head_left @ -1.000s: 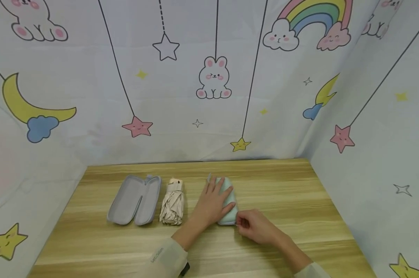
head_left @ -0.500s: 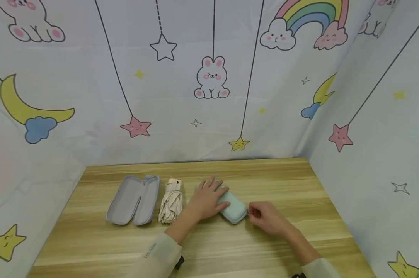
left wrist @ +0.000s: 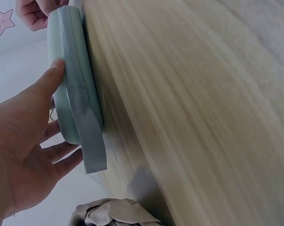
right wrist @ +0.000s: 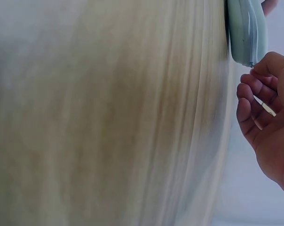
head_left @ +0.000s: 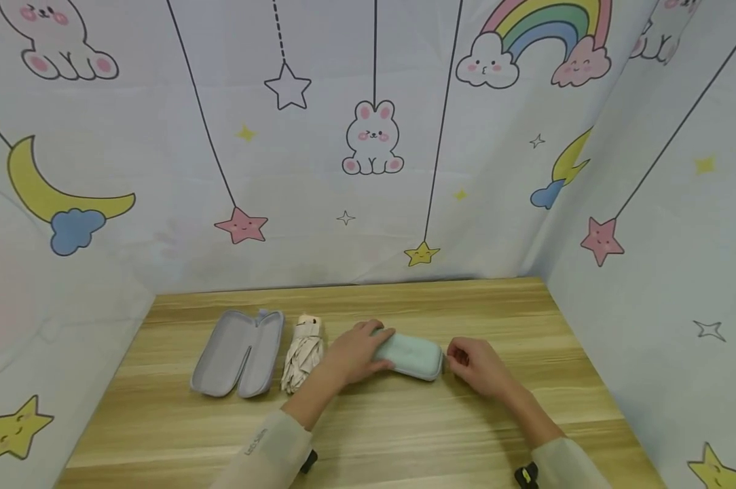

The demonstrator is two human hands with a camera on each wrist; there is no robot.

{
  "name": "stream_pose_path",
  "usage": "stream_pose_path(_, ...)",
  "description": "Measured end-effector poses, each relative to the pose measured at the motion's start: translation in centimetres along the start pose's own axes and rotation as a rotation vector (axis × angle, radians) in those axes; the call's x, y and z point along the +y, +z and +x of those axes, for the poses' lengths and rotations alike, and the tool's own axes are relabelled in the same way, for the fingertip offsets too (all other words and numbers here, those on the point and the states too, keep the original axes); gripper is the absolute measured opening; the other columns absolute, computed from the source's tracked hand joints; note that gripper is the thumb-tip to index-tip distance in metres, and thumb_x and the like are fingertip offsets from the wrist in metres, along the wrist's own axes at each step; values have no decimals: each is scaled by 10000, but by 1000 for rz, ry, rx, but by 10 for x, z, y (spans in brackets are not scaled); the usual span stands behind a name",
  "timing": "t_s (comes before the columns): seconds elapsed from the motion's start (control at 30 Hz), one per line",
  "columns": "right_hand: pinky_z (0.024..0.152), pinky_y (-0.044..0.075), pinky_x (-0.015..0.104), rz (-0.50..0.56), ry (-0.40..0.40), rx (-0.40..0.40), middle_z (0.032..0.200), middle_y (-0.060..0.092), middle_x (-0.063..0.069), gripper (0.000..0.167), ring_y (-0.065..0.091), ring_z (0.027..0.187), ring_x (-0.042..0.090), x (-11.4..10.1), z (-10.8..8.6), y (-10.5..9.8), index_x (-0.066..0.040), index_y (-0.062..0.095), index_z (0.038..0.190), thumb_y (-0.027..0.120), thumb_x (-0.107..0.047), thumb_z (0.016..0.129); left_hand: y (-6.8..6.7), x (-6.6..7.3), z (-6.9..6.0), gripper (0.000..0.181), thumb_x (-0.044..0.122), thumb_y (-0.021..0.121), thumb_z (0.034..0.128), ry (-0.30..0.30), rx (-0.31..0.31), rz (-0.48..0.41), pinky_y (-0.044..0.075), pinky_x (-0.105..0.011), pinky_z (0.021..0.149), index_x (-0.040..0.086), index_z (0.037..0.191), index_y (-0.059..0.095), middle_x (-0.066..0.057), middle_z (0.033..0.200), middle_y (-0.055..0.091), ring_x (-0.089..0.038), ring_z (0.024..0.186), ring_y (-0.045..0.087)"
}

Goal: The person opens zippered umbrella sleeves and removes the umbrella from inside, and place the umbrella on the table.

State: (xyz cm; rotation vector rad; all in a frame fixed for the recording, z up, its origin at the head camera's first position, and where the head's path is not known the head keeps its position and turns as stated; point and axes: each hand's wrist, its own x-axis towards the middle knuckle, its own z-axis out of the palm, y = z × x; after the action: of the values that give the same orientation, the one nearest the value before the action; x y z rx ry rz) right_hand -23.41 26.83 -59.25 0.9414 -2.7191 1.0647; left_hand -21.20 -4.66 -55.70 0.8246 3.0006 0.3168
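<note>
A closed mint-green zip case point(head_left: 413, 356) point(left wrist: 56, 40) point(right wrist: 235, 28) lies nearly crosswise on the table. Around its left end the left hand point(head_left: 351, 354) point(left wrist: 24, 141) holds it, thumb on the near side and fingers at the far side. A grey ribbed strap point(left wrist: 92, 139) hangs from that end. At the case's right end, the right hand point(head_left: 479, 367) point(right wrist: 273, 117) pinches with thumb and index finger at the zipper's corner; the pull itself is mostly hidden by the fingertips. Its other fingers are curled.
On the wooden table point(head_left: 466, 435), left of the case, lie an opened grey case point(head_left: 221, 353) and a folded beige bundle point(head_left: 303, 356) with a strap round it. A patterned white cloth wall point(head_left: 307, 170) stands behind the table and along its sides.
The mint case has turned from pointing away to lying almost crosswise. The left hand has shifted left to its end, and the right hand has moved right and farther back with the zipper end.
</note>
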Motion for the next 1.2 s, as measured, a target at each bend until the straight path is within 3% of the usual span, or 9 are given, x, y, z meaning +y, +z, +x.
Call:
stream_pose_path(0.33, 572, 470, 247, -2, 3, 12, 722, 559, -145, 160, 523, 641, 29, 3, 1, 0, -162, 689, 859, 750, -25, 913, -7, -5, -1, 678, 470, 683, 1028, -23, -77, -117, 500, -510, 1080, 192, 1613, 479, -85, 1576, 486, -306, 1429, 492)
stream_pose_path(0.6, 589, 463, 250, -42, 0, 43, 728, 551, -140, 170, 513, 660, 27, 7, 7, 0, -156, 685, 862, 752, -8, 912, -12, -5, -5, 678, 463, 655, 1044, -20, -123, -108, 477, -498, 1104, 198, 1632, 447, -94, 1552, 504, -315, 1410, 491)
stream_pose_path(0.93, 607, 460, 265, -125, -19, 32, 733, 545, -141, 174, 504, 661, 36, 10, 21, -5, -185, 682, 866, 748, -37, 928, -7, -8, -10, 656, 480, 617, 1065, -7, -88, -128, 481, -486, 1086, 190, 1629, 451, -90, 1488, 534, -300, 1323, 549)
stream_pose_path(1.2, 606, 475, 264, -81, -2, 14, 740, 569, -139, 148, 522, 667, 31, 10, 19, -6, -160, 703, 877, 748, -31, 935, -4, -8, -12, 650, 501, 624, 1054, -24, -61, -141, 518, -492, 1029, 217, 1619, 472, -77, 1471, 541, -292, 1296, 561)
